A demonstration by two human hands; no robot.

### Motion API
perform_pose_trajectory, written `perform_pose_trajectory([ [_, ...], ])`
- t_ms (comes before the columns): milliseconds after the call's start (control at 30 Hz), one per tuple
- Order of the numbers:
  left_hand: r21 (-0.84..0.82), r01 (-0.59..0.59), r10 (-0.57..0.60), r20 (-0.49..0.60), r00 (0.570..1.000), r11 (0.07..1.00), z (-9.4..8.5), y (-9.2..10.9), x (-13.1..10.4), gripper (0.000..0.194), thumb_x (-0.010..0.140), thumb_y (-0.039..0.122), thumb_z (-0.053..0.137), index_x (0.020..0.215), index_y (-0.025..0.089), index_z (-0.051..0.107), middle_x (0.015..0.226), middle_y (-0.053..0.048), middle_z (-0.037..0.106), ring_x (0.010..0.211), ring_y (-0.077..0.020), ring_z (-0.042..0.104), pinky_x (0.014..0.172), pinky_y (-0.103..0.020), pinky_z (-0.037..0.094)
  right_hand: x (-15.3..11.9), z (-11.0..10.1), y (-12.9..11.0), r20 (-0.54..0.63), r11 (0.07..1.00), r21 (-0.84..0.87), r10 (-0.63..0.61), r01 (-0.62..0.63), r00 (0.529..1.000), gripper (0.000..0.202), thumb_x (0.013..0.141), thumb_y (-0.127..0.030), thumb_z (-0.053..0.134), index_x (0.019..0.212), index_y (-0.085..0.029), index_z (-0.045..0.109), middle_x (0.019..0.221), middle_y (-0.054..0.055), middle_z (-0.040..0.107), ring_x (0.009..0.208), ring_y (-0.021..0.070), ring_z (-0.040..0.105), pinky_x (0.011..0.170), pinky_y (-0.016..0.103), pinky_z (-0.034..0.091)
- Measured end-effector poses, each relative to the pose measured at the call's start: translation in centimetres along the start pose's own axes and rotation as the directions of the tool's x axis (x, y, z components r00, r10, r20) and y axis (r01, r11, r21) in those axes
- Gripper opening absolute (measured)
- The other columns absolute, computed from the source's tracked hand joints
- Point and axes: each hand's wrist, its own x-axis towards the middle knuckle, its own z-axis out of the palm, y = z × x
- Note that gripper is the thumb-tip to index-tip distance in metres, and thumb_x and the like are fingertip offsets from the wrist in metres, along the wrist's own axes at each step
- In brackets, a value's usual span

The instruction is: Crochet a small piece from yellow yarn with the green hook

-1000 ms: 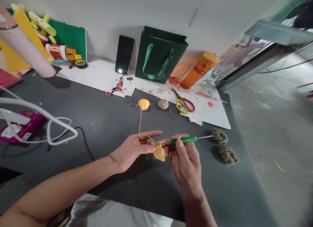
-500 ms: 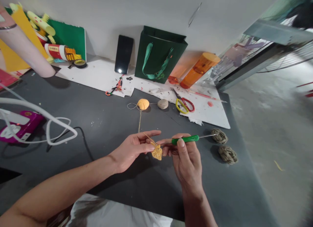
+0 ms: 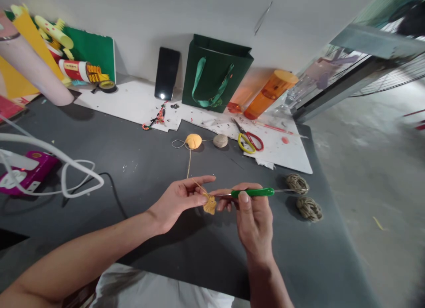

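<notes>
Between thumb and fingers, my left hand (image 3: 181, 200) pinches a small yellow crochet piece (image 3: 210, 205), its index finger stretched out with yarn running past it. My right hand (image 3: 254, 215) is closed around the green handle of a crochet hook (image 3: 257, 192). One metal end of the hook points left to the top of the yellow piece; the other sticks out to the right. The exact spot where tip and stitches meet is too small to make out. A strand leads from my left hand up to a yellow ball of yarn (image 3: 193, 141) on the table.
A grey-brown ball (image 3: 220, 140) sits beside the yellow one. Scissors (image 3: 249, 139) lie on a white board (image 3: 285, 155). Two olive yarn bundles (image 3: 309, 209) rest at the right. Behind stand a phone (image 3: 167, 73), green bag (image 3: 217, 73) and orange bottle (image 3: 271, 94). A white cable (image 3: 66, 153) loops at left.
The hook's handle has swung to a flatter angle, its right end now lower and farther right. Both hands and the crochet piece have shifted slightly; the grips are the same.
</notes>
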Motion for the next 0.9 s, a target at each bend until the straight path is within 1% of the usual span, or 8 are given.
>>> perform_pose_trajectory([
  [100, 0.045, -0.015, 0.017, -0.025, 1.0, 0.999, 0.0, 0.0, 0.0, 0.043, 0.069, 0.02, 0.088, 0.111, 0.023, 0.08, 0.076, 0.003, 0.065, 0.078, -0.0128, 0.058, 0.088, -0.035, 0.044, -0.1, -0.1, 0.1, 0.005, 0.992, -0.111, -0.066, 0.066, 0.998, 0.014, 0.107, -0.036, 0.048, 0.1, -0.026, 0.056, 0.078, 0.001, 0.078, 0.054, 0.0142, 0.068, 0.054, 0.028, 0.054],
  [167, 0.105, -0.034, 0.04, -0.06, 0.997, 0.994, 0.0, 0.0, 0.0, 0.042, 0.071, 0.021, 0.086, 0.112, 0.022, 0.08, 0.076, 0.003, 0.065, 0.078, -0.0134, 0.058, 0.086, -0.035, 0.044, -0.2, -0.2, 0.1, 0.041, 0.969, -0.208, -0.128, 0.133, 0.991, 0.013, 0.107, -0.032, 0.048, 0.101, -0.027, 0.058, 0.082, 0.002, 0.078, 0.058, 0.0143, 0.069, 0.057, 0.029, 0.056],
  [267, 0.257, -0.081, 0.111, -0.104, 0.988, 0.963, -0.1, 0.0, 0.0, 0.039, 0.074, 0.022, 0.084, 0.113, 0.022, 0.08, 0.076, 0.001, 0.066, 0.076, -0.0145, 0.057, 0.079, -0.033, 0.044, -0.2, -0.4, -0.1, 0.096, 0.921, -0.334, -0.178, 0.2, 0.979, 0.017, 0.107, -0.029, 0.047, 0.104, -0.027, 0.064, 0.086, 0.002, 0.078, 0.061, 0.0141, 0.071, 0.061, 0.028, 0.057],
  [333, 0.388, -0.149, 0.199, -0.094, 0.975, 0.909, -0.1, 0.0, -0.1, 0.036, 0.076, 0.023, 0.082, 0.113, 0.022, 0.08, 0.078, -0.001, 0.068, 0.076, -0.0159, 0.058, 0.076, -0.033, 0.044, -0.2, -0.4, -0.2, 0.122, 0.888, -0.401, -0.191, 0.224, 0.974, 0.022, 0.107, -0.028, 0.047, 0.104, -0.028, 0.068, 0.087, 0.003, 0.078, 0.062, 0.0143, 0.071, 0.062, 0.028, 0.058],
  [467, 0.61, -0.315, 0.414, -0.022, 0.91, 0.727, -0.1, 0.0, -0.3, 0.029, 0.083, 0.024, 0.075, 0.111, 0.025, 0.081, 0.082, -0.004, 0.072, 0.075, -0.0171, 0.06, 0.074, -0.032, 0.046, -0.2, -0.1, -0.1, 0.204, 0.838, -0.433, -0.267, 0.331, 0.942, 0.024, 0.106, -0.021, 0.047, 0.11, -0.028, 0.07, 0.092, 0.004, 0.08, 0.07, 0.0168, 0.074, 0.07, 0.031, 0.06],
  [600, 0.706, -0.417, 0.557, 0.038, 0.83, 0.573, -0.4, -0.2, -0.4, 0.028, 0.086, 0.023, 0.071, 0.111, 0.029, 0.081, 0.084, -0.004, 0.075, 0.079, -0.019, 0.065, 0.081, -0.034, 0.05, -0.5, 0.3, 0.3, 0.236, 0.789, -0.393, -0.41, 0.472, 0.881, 0.024, 0.101, -0.012, 0.053, 0.116, -0.027, 0.064, 0.103, 0.007, 0.082, 0.074, 0.0184, 0.073, 0.068, 0.034, 0.059],
  [700, 0.756, -0.452, 0.61, 0.088, 0.787, 0.474, -0.6, -0.2, -0.4, 0.034, 0.088, 0.018, 0.066, 0.117, 0.031, 0.079, 0.089, -0.004, 0.078, 0.082, -0.0197, 0.067, 0.083, -0.035, 0.051, -0.8, 0.4, 0.4, 0.256, 0.743, -0.407, -0.466, 0.531, 0.847, 0.029, 0.099, -0.007, 0.055, 0.12, -0.026, 0.062, 0.108, 0.011, 0.082, 0.077, 0.0192, 0.074, 0.066, 0.035, 0.057],
  [900, 0.799, -0.491, 0.66, 0.164, 0.733, 0.347, -0.4, 0.1, -0.5, 0.038, 0.091, 0.016, 0.061, 0.121, 0.032, 0.077, 0.089, -0.004, 0.08, 0.08, -0.0202, 0.067, 0.083, -0.036, 0.051, -1.2, 0.4, 0.5, 0.246, 0.727, -0.42, -0.485, 0.543, 0.839, 0.035, 0.099, -0.009, 0.054, 0.128, -0.028, 0.058, 0.113, 0.013, 0.081, 0.083, 0.021, 0.077, 0.067, 0.038, 0.058],
])
